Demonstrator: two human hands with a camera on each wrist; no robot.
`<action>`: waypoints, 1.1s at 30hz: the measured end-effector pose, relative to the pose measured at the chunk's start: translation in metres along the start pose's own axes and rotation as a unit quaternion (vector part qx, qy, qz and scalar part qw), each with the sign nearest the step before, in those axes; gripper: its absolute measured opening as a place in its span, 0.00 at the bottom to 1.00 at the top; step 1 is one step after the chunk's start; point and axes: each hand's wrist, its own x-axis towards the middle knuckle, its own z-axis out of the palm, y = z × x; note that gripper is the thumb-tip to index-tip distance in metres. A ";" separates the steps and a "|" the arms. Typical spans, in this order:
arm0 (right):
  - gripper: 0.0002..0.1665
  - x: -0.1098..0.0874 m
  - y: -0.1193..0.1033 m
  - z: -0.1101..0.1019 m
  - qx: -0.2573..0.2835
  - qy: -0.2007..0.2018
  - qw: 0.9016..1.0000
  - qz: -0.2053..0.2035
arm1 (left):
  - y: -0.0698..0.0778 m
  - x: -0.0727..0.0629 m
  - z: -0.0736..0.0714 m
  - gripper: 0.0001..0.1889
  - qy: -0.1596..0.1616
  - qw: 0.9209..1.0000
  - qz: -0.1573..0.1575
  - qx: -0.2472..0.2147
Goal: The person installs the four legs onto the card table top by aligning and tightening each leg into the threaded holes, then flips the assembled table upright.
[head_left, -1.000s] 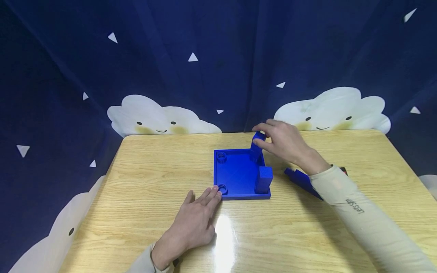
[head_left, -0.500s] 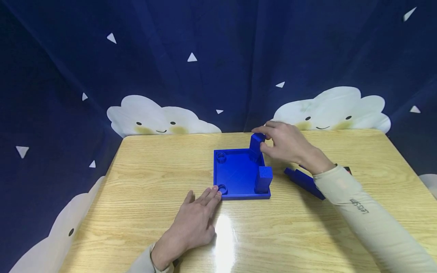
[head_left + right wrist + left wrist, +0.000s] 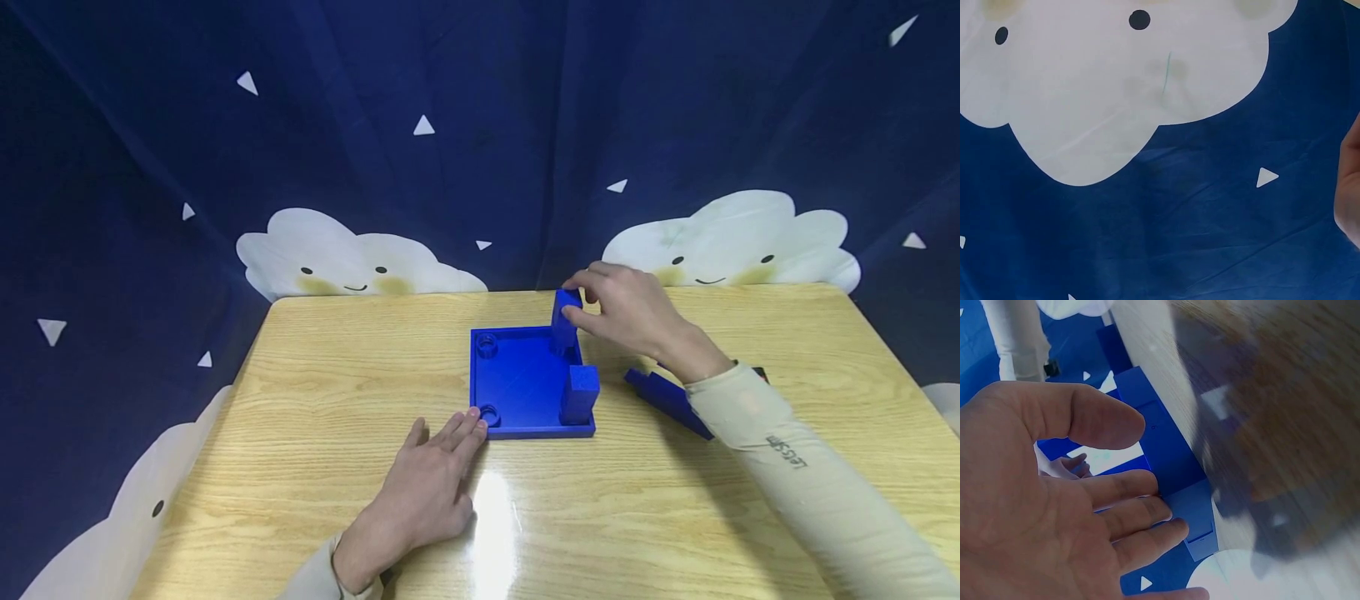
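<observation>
A square blue tray (image 3: 517,432) with a low rim lies on the table, a round socket (image 3: 487,346) at its far left corner and another socket (image 3: 489,415) at its near left corner. My right hand (image 3: 630,308) pinches the top of a blue square post (image 3: 565,327) that stands at the far right corner. A second blue post (image 3: 579,395) stands upright at the near right corner. My left hand (image 3: 427,483) touches the near left corner of the tray with fingers nearly straight. In the left wrist view its fingertips are against the tray's side (image 3: 1166,447).
A flat blue piece (image 3: 671,404) lies right of the tray, partly under my right forearm, which hides some of it. Behind the wooden table (image 3: 337,367) hangs a dark blue curtain (image 3: 480,167) with clouds and triangles.
My right hand has turned the far right post back and forth, and its fingers have shifted slightly on the top. The tray, the near post and my left hand have stayed put.
</observation>
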 end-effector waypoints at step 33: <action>0.24 0.001 -0.005 0.001 -0.017 -0.004 0.997 0.075 | 0.002 0.000 0.000 0.43 0.002 1.000 0.008 0.013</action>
